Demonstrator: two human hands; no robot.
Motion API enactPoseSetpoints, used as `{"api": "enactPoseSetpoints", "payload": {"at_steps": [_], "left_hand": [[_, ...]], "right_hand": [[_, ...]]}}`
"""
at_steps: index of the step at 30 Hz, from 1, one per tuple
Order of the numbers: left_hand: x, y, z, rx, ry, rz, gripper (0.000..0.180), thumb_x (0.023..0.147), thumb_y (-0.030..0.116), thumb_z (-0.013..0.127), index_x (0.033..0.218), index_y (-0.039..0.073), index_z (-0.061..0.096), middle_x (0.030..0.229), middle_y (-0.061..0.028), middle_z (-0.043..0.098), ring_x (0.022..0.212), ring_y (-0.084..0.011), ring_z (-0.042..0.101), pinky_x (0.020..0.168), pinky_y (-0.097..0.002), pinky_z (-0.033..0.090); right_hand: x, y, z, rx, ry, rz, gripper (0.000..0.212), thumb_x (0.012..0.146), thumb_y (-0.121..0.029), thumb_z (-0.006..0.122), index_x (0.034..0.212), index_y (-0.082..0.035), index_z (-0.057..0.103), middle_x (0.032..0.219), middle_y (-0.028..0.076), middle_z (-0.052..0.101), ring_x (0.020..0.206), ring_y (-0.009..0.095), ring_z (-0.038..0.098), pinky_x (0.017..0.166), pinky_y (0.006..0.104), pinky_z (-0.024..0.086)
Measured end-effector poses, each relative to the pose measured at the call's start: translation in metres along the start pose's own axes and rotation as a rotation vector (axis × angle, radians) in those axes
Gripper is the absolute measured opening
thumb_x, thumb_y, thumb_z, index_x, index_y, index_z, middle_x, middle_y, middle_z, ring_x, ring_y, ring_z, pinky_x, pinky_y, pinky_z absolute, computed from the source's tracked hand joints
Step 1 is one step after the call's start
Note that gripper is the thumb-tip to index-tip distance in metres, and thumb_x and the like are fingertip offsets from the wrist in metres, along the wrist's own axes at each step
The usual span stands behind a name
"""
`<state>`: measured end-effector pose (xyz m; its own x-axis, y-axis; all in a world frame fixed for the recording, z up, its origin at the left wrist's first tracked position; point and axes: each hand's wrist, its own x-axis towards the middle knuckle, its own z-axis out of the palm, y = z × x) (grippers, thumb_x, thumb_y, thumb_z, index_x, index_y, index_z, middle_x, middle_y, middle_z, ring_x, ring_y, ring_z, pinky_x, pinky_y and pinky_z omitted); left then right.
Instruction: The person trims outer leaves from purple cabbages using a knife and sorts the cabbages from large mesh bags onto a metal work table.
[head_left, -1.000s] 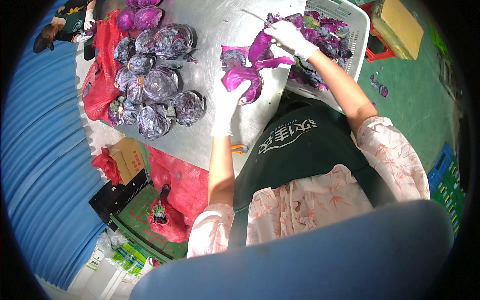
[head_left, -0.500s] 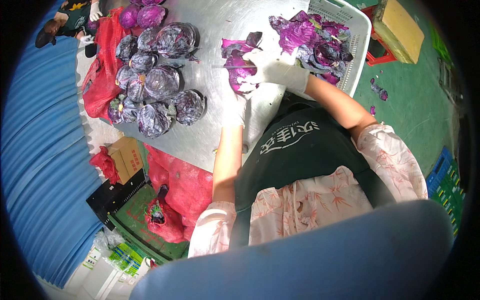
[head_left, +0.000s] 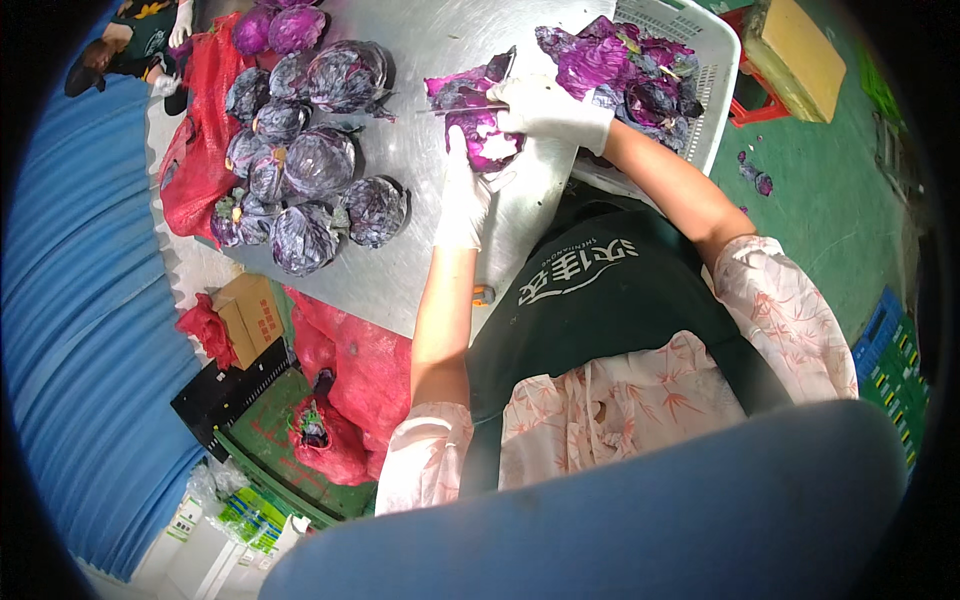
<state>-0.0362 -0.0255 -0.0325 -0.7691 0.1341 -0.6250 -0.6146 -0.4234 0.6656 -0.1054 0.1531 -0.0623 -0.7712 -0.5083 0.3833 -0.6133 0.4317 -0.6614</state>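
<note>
A red cabbage [head_left: 484, 145] with a pale patch on its near side rests on the metal table [head_left: 420, 240]. My gloved left hand [head_left: 464, 202] grips it from the near left, its thumb up along the side. In my gloved right hand [head_left: 556, 112] is a knife [head_left: 450, 109], its thin blade pointing left across the far side of the cabbage. Just beyond the blade lie loose purple leaves [head_left: 462, 88]. Part of the knife's handle is hidden in my fist.
Several whole red cabbages [head_left: 322, 162] crowd the table's left. A white crate [head_left: 722, 110] of trimmed leaves stands at the right. Red mesh sacks [head_left: 355, 350] sit below the table. An orange-ended tool [head_left: 483, 295] lies by the near edge. Another person [head_left: 140, 45] works at the far left.
Both hands have shifted slightly; my left hand now shows lower on the cabbage with its thumb up. The cabbage has turned, showing more of its pale patch. The orange-ended tool has come into view.
</note>
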Motion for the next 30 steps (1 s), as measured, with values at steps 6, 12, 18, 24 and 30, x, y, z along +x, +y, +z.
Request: {"api": "enactPoseSetpoints", "payload": {"at_steps": [6,12,18,24,30], "left_hand": [[0.0,0.012,-0.002,0.097,0.008,-0.055,0.07,0.091,0.063,0.04,0.133,0.007,0.044,0.123,-0.0174,0.057,0.103,-0.0321,0.063,0.078,-0.0463,0.057],[-0.01,0.023,0.021,0.283,-0.002,0.012,0.076,0.089,0.065,0.041,0.133,0.002,0.041,0.124,-0.0176,0.055,0.1,-0.0335,0.063,0.069,-0.0441,0.059],[-0.003,0.033,-0.027,0.444,0.263,0.019,0.07,0.087,0.054,0.058,0.136,0.007,0.04,0.129,-0.013,0.051,0.105,-0.026,0.055,0.091,-0.0388,0.041],[-0.002,0.014,-0.044,1.032,0.445,0.474,0.093,0.073,0.036,0.08,0.137,-0.009,0.031,0.131,-0.0201,0.043,0.117,-0.027,0.049,0.099,-0.0346,0.04],[-0.019,0.015,-0.054,0.808,0.351,0.431,0.095,0.057,0.025,0.09,0.13,-0.001,0.035,0.123,-0.0169,0.046,0.111,-0.0264,0.051,0.097,-0.0365,0.044]], "right_hand": [[0.006,-0.022,-0.011,-0.066,-0.069,0.225,0.027,0.078,-0.023,0.062,0.095,-0.002,0.064,0.092,0.016,0.062,0.088,0.034,0.059,0.078,0.0428,0.047],[0.004,0.009,-0.018,-0.242,-0.076,-0.292,0.029,0.078,-0.025,0.06,0.091,0.001,0.062,0.091,0.02,0.06,0.086,0.034,0.059,0.072,0.0423,0.047],[0.012,-0.025,-0.029,0.739,-0.112,0.796,0.024,0.084,-0.017,0.057,0.096,0.003,0.061,0.076,0.009,0.062,0.063,0.019,0.064,0.057,0.0288,0.05],[0.0,-0.023,-0.014,0.874,-0.12,1.008,0.027,0.083,-0.017,0.06,0.094,0.008,0.061,0.076,0.01,0.063,0.065,0.015,0.065,0.052,0.024,0.049],[-0.038,0.047,-0.027,0.617,0.147,0.885,0.032,0.082,-0.016,0.059,0.106,0.003,0.064,0.078,0.009,0.066,0.063,0.014,0.065,0.055,0.027,0.051]]}}
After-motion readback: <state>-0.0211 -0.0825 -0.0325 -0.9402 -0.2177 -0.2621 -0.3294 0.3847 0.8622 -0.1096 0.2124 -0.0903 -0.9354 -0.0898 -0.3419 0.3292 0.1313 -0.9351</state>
